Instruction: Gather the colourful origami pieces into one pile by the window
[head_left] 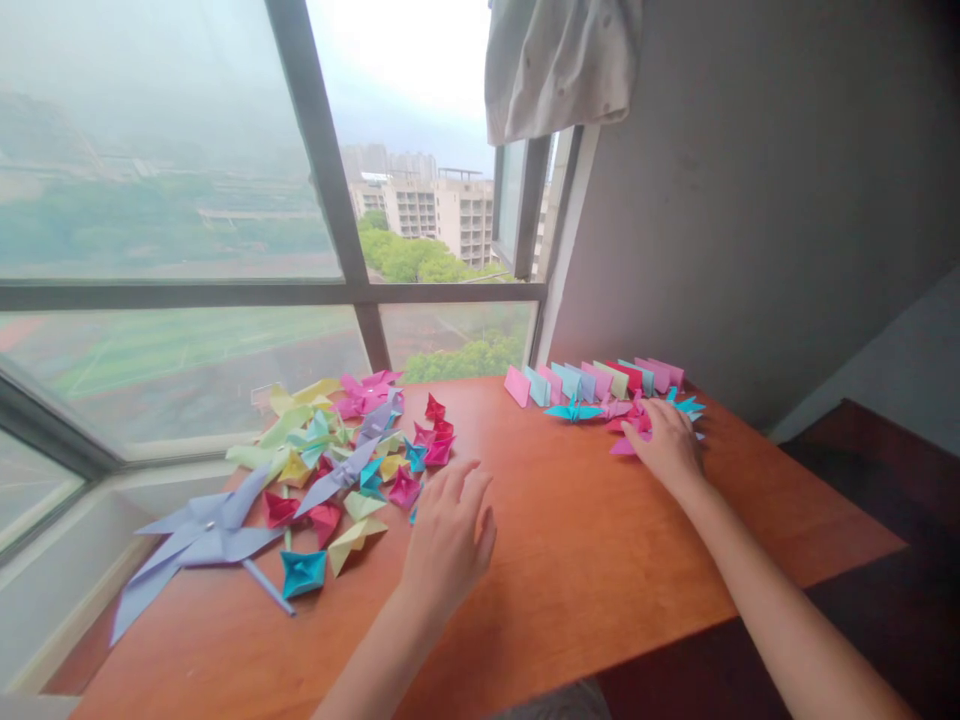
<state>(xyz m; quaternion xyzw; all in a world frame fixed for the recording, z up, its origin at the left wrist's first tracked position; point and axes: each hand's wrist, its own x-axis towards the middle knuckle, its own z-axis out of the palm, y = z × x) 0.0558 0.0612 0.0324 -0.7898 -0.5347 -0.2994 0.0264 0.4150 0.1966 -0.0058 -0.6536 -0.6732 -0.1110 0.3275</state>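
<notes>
The right hand (666,440) is at the paper cranes (574,411) on the counter (570,560); I cannot tell if its fingers hold one. The left hand (450,530), fingers apart, is near the paper boats (405,487).

Left hand (448,528) loosely curved, right hand (667,440) farther forward

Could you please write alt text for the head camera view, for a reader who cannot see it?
A person's right hand is at colourful bird-like paper folds, in front of a row of standing folded papers, on a wooden table. The left hand is beside paper pinwheels and small folded shapes; behind is a window.
</notes>
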